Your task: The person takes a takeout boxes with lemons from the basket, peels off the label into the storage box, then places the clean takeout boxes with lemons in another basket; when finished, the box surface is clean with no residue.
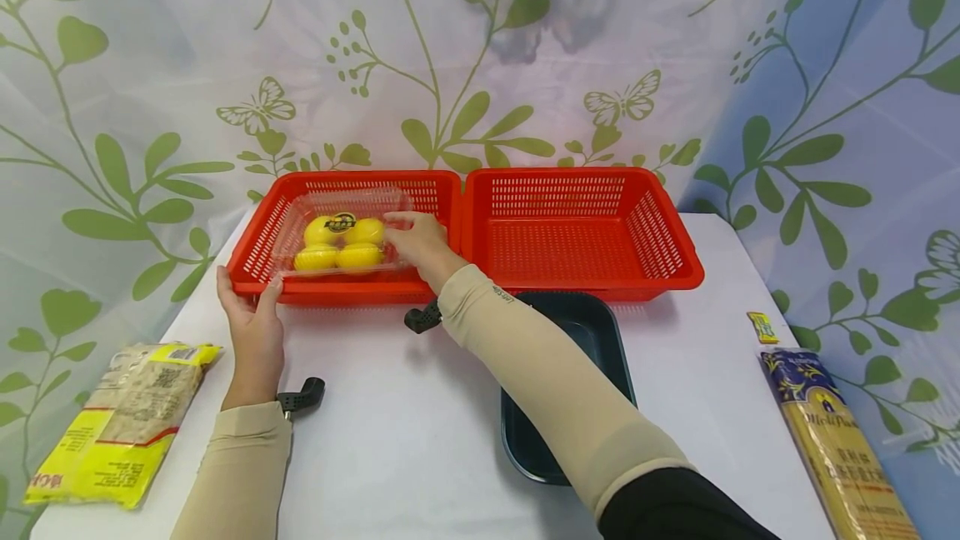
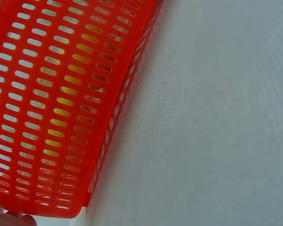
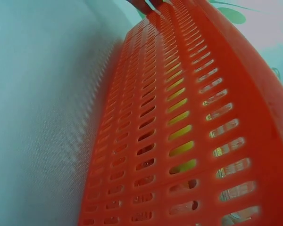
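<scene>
My left hand [image 1: 253,344] grips the front left corner of the left red basket [image 1: 345,297], thumb at the front rim and fingers round the side. In the left wrist view its fingertips [image 2: 12,219] show at the basket's lower corner. Inside that basket is a clear plastic box [image 1: 292,227] with several yellow, rounded fruits [image 1: 360,255] and a dark label on its lid. My right hand [image 1: 422,244] reaches over the basket's front, extended fingers touching the box's right end. Through the slots in the right wrist view, yellow fruits [image 3: 181,148] show.
A second red basket [image 1: 577,244] stands directly to the right. Under my right forearm lies a dark tray [image 1: 615,357], partly hidden. A yellow bag [image 1: 123,423] is at the left edge; a noodle pack [image 1: 840,448] and a small yellow packet [image 1: 762,327] lie on the right.
</scene>
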The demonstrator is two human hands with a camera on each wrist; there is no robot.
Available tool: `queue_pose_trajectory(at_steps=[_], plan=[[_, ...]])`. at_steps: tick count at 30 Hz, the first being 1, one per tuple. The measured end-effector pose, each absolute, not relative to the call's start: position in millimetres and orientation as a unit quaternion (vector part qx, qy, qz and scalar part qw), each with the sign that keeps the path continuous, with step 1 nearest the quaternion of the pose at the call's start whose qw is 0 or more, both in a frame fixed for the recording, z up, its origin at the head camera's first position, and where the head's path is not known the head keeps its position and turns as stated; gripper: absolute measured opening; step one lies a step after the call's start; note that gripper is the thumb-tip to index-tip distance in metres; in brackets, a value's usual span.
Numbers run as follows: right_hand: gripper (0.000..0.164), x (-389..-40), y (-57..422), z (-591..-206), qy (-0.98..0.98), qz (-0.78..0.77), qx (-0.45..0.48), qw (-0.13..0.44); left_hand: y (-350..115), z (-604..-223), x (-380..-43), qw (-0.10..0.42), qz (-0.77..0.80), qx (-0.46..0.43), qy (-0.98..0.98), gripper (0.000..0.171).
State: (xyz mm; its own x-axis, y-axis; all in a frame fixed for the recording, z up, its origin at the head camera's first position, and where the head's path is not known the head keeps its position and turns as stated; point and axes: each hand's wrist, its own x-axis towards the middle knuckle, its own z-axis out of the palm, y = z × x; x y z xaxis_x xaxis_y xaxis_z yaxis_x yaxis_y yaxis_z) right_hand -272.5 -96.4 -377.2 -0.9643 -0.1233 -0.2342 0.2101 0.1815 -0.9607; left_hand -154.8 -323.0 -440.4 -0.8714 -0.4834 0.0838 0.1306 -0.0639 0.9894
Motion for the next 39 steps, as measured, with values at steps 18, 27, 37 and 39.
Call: queue_pose_trajectory(at_steps=[18,27,37,39], plan=[[0.034,-265,-87,-363,0.743,-0.662,0.045,0.084,-320,-441,-155,0.214,-0.710,0.140,-0.656,0.087],[0.034,-260,-68,-350,0.714,-0.695,0.020,0.080,-321,-441,-155,0.213,-0.714,0.140,-0.652,0.088],[0.039,-253,-44,-332,0.669,-0.736,-0.012,0.105,-319,-436,-154,0.218,-0.720,0.132,-0.646,0.090],[0.040,-250,-41,-329,0.669,-0.735,-0.018,0.109,-321,-437,-154,0.220,-0.721,0.132,-0.644,0.090]])
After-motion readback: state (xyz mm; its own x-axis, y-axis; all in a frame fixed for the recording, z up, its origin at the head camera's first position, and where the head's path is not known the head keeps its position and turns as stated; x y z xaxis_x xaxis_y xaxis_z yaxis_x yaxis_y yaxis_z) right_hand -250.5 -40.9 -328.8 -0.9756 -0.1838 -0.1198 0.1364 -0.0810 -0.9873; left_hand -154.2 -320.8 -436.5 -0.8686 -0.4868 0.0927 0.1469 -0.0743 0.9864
